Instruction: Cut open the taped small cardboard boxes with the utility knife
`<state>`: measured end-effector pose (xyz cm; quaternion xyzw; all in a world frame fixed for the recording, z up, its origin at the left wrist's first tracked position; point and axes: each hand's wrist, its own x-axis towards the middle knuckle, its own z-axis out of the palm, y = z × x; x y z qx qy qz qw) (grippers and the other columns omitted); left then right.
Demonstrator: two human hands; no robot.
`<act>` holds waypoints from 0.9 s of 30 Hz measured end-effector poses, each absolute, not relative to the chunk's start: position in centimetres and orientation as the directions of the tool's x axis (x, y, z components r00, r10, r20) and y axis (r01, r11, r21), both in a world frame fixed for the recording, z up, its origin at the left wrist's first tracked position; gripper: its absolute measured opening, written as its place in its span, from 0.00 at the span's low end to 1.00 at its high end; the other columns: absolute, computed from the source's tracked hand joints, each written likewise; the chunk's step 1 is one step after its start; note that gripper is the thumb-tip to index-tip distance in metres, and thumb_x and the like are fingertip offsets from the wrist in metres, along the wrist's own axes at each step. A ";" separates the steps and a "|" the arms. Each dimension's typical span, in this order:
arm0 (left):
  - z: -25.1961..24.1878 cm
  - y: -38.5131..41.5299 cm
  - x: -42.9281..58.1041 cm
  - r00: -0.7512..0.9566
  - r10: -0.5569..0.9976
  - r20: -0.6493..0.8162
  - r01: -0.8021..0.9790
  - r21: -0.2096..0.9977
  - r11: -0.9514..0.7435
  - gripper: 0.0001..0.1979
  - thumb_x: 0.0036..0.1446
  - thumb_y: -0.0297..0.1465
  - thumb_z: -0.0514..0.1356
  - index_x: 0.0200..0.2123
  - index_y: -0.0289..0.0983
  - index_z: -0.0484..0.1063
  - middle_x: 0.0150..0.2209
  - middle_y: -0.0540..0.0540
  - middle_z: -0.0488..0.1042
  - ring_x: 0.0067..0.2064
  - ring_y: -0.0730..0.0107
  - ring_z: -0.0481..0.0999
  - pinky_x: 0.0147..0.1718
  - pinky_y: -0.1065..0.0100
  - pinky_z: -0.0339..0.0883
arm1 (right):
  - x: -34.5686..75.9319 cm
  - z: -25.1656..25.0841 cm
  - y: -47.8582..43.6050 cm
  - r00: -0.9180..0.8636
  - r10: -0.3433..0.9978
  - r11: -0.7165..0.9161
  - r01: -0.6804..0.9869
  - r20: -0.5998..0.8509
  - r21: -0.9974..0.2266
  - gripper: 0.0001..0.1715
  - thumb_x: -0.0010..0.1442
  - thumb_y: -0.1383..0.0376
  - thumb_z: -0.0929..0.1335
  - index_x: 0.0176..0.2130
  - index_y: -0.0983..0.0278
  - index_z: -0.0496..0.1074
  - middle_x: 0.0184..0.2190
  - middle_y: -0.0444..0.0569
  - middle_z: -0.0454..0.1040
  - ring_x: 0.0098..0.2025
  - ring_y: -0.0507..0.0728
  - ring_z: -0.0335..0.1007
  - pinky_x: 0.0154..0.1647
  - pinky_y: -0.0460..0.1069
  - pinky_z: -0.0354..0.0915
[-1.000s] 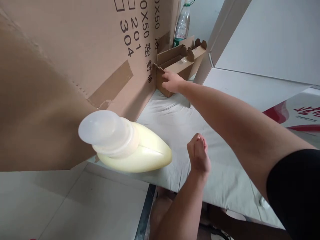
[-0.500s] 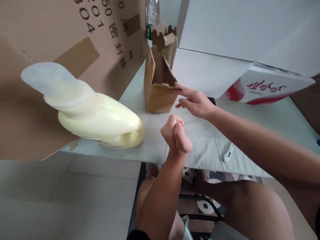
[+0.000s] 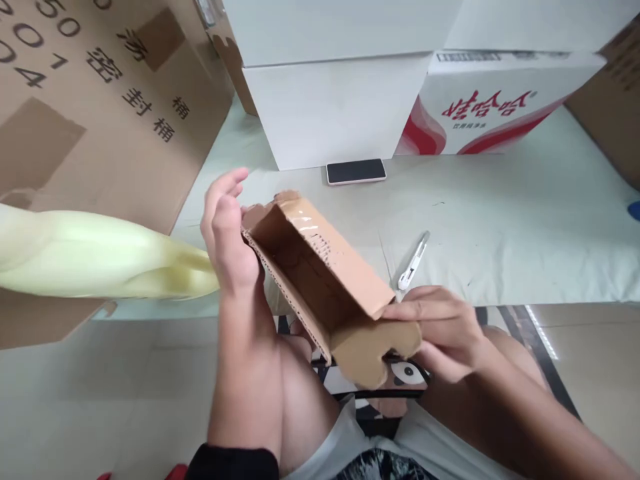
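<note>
A small open brown cardboard box (image 3: 320, 280) lies tilted over my lap, its open side facing me and its notched flap hanging at the lower right. My right hand (image 3: 440, 330) pinches the box's lower right end near that flap. My left hand (image 3: 225, 227) presses against the box's upper left end, palm on the cardboard and fingers stretched up. A pale yellow plastic jug (image 3: 95, 257) lies on its side just left of my left hand, on the table's front edge.
A large brown carton with black print (image 3: 100, 113) stands at the left. A white box (image 3: 340, 100) and a red and white box (image 3: 490, 107) stand behind. A phone (image 3: 356, 171) and a white utility knife (image 3: 413, 261) lie on the cloth-covered table (image 3: 525, 227).
My right hand has brought the small box from the back of the table over to my lap. My left hand opened from a fist and came against the box's end. The view swung right.
</note>
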<state>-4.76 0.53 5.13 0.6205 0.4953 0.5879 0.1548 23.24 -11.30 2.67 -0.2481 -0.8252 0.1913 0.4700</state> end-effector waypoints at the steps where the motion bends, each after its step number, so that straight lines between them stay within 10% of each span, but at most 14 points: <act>1: 5.0 0.9 -4.9 -0.146 0.827 0.542 0.382 0.802 -0.458 0.18 0.70 0.41 0.52 0.49 0.37 0.76 0.54 0.41 0.78 0.58 0.56 0.74 0.55 0.56 0.69 | 23.0 2.0 -11.4 -0.446 0.559 0.825 0.207 0.699 -0.526 0.12 0.62 0.69 0.63 0.36 0.62 0.77 0.42 0.57 0.86 0.21 0.54 0.73 0.21 0.51 0.67; 4: 5.3 1.9 -4.3 -0.210 0.824 0.526 0.303 0.836 -0.457 0.06 0.54 0.29 0.62 0.33 0.36 0.79 0.32 0.47 0.78 0.42 0.64 0.77 0.44 0.63 0.70 | 23.0 0.8 -11.4 -0.430 0.560 0.829 0.276 0.708 -0.487 0.14 0.55 0.71 0.63 0.38 0.62 0.75 0.46 0.57 0.85 0.22 0.54 0.72 0.23 0.52 0.69; 9: 5.2 3.3 -1.6 -0.445 0.790 0.422 0.053 0.893 -0.447 0.12 0.36 0.29 0.53 0.27 0.36 0.73 0.23 0.50 0.73 0.26 0.68 0.75 0.27 0.67 0.65 | 24.8 0.0 -11.1 -0.351 0.615 0.777 0.423 0.706 -0.467 0.09 0.53 0.73 0.63 0.33 0.61 0.70 0.68 0.53 0.69 0.29 0.53 0.74 0.24 0.53 0.69; 13: 4.3 3.9 0.1 -0.522 0.757 0.392 -0.056 0.870 -0.489 0.13 0.37 0.32 0.53 0.30 0.38 0.69 0.18 0.54 0.71 0.19 0.69 0.72 0.22 0.68 0.60 | 25.7 -0.6 -10.9 -0.304 0.685 0.715 0.456 0.662 -0.530 0.08 0.57 0.72 0.65 0.36 0.61 0.70 0.77 0.44 0.53 0.46 0.58 0.79 0.31 0.53 0.74; 17: 3.8 3.7 0.8 -0.499 0.746 0.441 -0.110 0.821 -0.560 0.10 0.42 0.29 0.53 0.31 0.37 0.70 0.20 0.52 0.73 0.20 0.69 0.73 0.22 0.68 0.61 | 25.6 -1.8 -10.3 -0.225 0.682 0.718 0.390 0.696 -0.577 0.19 0.64 0.64 0.65 0.55 0.58 0.70 0.72 0.50 0.62 0.60 0.64 0.74 0.48 0.58 0.78; 21: 3.8 2.8 0.5 -0.445 0.759 0.474 -0.221 0.763 -0.607 0.11 0.42 0.24 0.52 0.31 0.38 0.70 0.21 0.51 0.73 0.23 0.65 0.76 0.25 0.66 0.64 | 24.7 -2.2 -9.6 -0.196 0.661 0.723 0.425 0.724 -0.545 0.35 0.66 0.62 0.65 0.69 0.51 0.61 0.71 0.52 0.63 0.55 0.63 0.78 0.40 0.56 0.80; 27: 3.1 1.6 -0.3 -0.385 0.774 0.503 -0.260 0.745 -0.614 0.11 0.47 0.27 0.50 0.35 0.39 0.67 0.23 0.50 0.72 0.27 0.65 0.75 0.31 0.64 0.68 | 23.0 -1.0 -9.5 -0.171 0.749 0.589 0.615 0.640 -0.525 0.35 0.62 0.72 0.65 0.65 0.52 0.68 0.66 0.55 0.68 0.58 0.64 0.76 0.42 0.56 0.80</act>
